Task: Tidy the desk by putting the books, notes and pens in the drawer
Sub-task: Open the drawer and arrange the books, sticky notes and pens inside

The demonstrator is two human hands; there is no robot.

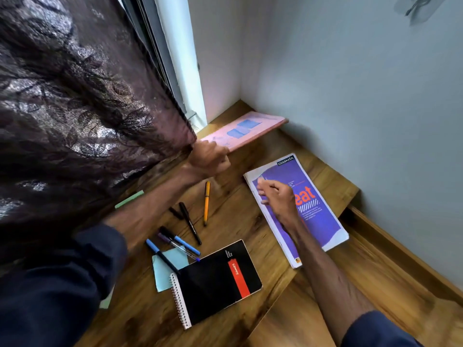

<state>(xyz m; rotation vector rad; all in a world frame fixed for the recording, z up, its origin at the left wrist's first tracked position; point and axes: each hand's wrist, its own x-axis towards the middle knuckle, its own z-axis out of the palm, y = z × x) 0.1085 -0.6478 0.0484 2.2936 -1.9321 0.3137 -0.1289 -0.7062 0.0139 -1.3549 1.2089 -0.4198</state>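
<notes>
Left hand (pixel 209 159) is up at the far left of the bench (pixel 233 221), right beside the curtain (pixel 75 96), fingers curled tight on the near corner of the pink book (pixel 253 128). That book sits tilted with a shadow under its right edge, so it looks part-lifted. It has a thin, soft cover, and held by one corner it will likely sag. A hold further along the spine would serve better. It looks light, so no strain there.

Right hand (pixel 278 196) hovers over the purple book (pixel 315 221), which lies flat on the right, near the wall. Its fingers are loosely curled and holding nothing. The hand is blurred, so it's not clear whether they touch the cover. This book is bigger and thicker with a glossy cover, probably a bit slippery. It is best taken by a long edge, thumb on top and fingers slid under.

Near the middle lies the black notebook (pixel 218 279), spiral-bound and stiff enough to lift by the edge away from the wire. Its corner covers part of a blue note (pixel 165 271), flimsy paper that needs a gentle pinch. A green note (pixel 129 199) peeks out by the curtain. Pens are scattered between the books: an orange pen (pixel 206 202), a black pen (pixel 190 222) and blue pens (pixel 186 242). They are round and apt to roll, so better gathered as a bunch. No drawer in view.
</notes>
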